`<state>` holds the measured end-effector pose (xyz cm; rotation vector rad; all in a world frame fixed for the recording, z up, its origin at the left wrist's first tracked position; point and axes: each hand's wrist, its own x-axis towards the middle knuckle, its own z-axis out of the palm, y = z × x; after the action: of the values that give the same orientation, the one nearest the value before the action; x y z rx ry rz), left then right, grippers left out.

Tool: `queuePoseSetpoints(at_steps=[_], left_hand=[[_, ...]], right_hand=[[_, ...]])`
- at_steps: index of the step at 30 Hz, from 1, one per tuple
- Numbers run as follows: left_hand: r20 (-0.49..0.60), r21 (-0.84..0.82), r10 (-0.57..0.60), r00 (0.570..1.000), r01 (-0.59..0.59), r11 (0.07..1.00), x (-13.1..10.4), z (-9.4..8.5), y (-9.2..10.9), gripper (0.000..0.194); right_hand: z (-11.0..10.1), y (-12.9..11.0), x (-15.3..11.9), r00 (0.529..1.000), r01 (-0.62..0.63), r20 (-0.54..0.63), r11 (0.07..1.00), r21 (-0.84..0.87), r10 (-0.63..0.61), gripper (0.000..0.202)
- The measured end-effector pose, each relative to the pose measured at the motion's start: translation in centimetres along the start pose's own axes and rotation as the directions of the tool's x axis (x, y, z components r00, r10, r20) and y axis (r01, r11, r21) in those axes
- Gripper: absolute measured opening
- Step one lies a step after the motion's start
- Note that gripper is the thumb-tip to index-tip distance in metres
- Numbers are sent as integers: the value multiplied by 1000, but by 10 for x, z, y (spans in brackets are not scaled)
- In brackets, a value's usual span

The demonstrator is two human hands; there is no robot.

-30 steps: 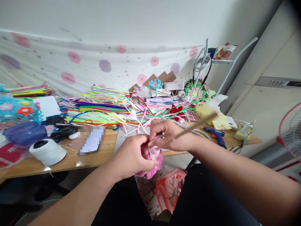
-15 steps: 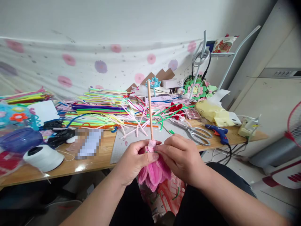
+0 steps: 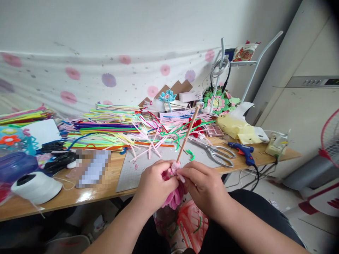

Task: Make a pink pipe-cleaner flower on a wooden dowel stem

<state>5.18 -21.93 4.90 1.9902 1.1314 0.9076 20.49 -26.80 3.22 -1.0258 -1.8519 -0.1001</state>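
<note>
Fuzzy pink flower, smooth wooden stick, shiny metal scissors

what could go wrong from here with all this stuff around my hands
The pink flower hangs head down off the table's front edge; if the left hand loosens, it might drop, taking the stick with it.

The glue gun's cord runs down over the edge, so a snag could drag the gun off.

The spool sits near the front edge with a thread end hanging over; catching that might pull it down.
</note>
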Motion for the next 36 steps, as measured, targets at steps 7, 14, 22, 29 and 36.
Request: queuePoseSetpoints(at_steps=[7, 14, 22, 29, 36], left_hand=[[79, 104, 41, 996, -49, 993, -2, 4, 4, 25], [-20, 479, 197, 980, -163, 862, -6, 8, 14, 34], [-53, 476, 238, 970, -185, 860, -15, 5, 19, 43], [227, 172, 141, 964, -182, 968, -8, -39, 23, 49], [592, -236, 115, 798, 35, 971, 14, -36, 26, 49]], right_hand=[[-3, 0, 4, 982, -190, 31, 973, 131, 188, 15], [12, 2, 4, 690, -621, 228, 400, 674, 686, 35], [9, -5, 4, 693, -544, 109, 417, 728, 713, 18], [-16, 9, 10, 814, -487, 245, 389, 782, 527, 12], [-24, 8, 17, 855, -488, 337, 390, 781, 394, 16]])
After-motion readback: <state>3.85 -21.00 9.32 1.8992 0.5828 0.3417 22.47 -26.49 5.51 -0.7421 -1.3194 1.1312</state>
